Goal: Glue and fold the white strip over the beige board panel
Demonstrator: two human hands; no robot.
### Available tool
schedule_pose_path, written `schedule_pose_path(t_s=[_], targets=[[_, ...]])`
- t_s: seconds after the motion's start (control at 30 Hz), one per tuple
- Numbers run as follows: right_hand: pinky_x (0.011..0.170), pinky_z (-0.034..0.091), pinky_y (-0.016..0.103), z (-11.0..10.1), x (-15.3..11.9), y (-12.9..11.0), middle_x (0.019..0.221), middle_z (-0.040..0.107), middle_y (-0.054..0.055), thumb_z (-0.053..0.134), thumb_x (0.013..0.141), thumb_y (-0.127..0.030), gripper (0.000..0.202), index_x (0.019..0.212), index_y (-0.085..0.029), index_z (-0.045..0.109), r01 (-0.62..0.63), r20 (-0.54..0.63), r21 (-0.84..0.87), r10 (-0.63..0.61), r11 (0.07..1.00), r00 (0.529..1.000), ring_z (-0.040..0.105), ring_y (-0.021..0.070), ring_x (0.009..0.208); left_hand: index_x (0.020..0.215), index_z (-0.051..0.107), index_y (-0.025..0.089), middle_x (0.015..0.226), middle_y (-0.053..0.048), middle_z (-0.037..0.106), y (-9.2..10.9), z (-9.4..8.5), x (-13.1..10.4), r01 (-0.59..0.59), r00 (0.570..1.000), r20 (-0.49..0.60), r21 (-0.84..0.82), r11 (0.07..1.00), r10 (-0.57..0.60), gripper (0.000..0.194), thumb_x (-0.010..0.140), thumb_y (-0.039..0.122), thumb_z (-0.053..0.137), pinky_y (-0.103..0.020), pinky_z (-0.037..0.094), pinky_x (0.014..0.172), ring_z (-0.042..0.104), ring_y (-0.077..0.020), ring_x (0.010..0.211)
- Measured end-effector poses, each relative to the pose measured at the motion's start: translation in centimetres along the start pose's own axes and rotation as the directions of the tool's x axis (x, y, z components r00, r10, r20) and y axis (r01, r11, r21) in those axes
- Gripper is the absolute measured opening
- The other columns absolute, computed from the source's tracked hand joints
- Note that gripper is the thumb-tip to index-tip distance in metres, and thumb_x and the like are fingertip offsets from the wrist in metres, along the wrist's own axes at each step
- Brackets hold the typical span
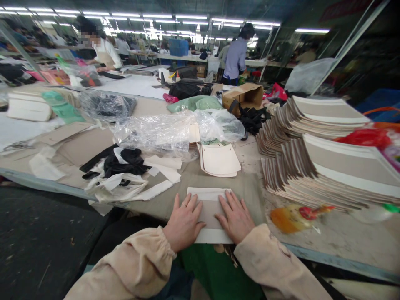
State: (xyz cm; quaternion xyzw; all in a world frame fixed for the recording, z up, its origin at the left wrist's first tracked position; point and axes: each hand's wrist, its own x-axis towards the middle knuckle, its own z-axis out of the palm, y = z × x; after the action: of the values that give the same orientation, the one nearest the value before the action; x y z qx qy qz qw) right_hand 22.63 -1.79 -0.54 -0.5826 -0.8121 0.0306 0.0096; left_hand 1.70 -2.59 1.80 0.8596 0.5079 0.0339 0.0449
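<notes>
A flat grey panel with white strips along its far and near edges (210, 214) lies at the front edge of the worktable. My left hand (185, 221) rests flat on the panel's left side, fingers spread and pointing away from me. On its right side, my right hand (235, 216) lies just as flat, with fingers apart. Both palms hide parts of the panel's sides. Just beyond it sits a small stack of cream-coloured sheets (220, 160) with dark marks near the top corners.
Fanned stacks of similar panels (350, 162) fill the right side. Before them lies a bottle of amber liquid with a red cap (290, 218). Black and white fabric scraps (121, 166) lie left, clear plastic bags (156, 131) behind. A cardboard box (242, 98) and co-workers (234, 56) are farther back.
</notes>
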Motion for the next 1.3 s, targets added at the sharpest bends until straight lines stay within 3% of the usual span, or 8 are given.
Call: schedule_pose_path(t_s=[1.3], targets=[[0.104, 0.029, 0.053, 0.76, -0.06, -0.09, 0.147, 0.026, 0.018, 0.049, 0.089, -0.039, 0.057, 0.138, -0.011, 0.039, -0.019, -0.03, -0.002, 0.019, 1.0, 0.999, 0.021, 0.0318, 0.135, 0.129, 0.044, 0.019, 0.143, -0.015, 0.035, -0.16, 0.32, 0.1, 0.004, 0.999, 0.035, -0.032, 0.999, -0.003, 0.054, 0.085, 0.051, 0.044, -0.062, 0.018, 0.105, 0.024, -0.034, 0.134]])
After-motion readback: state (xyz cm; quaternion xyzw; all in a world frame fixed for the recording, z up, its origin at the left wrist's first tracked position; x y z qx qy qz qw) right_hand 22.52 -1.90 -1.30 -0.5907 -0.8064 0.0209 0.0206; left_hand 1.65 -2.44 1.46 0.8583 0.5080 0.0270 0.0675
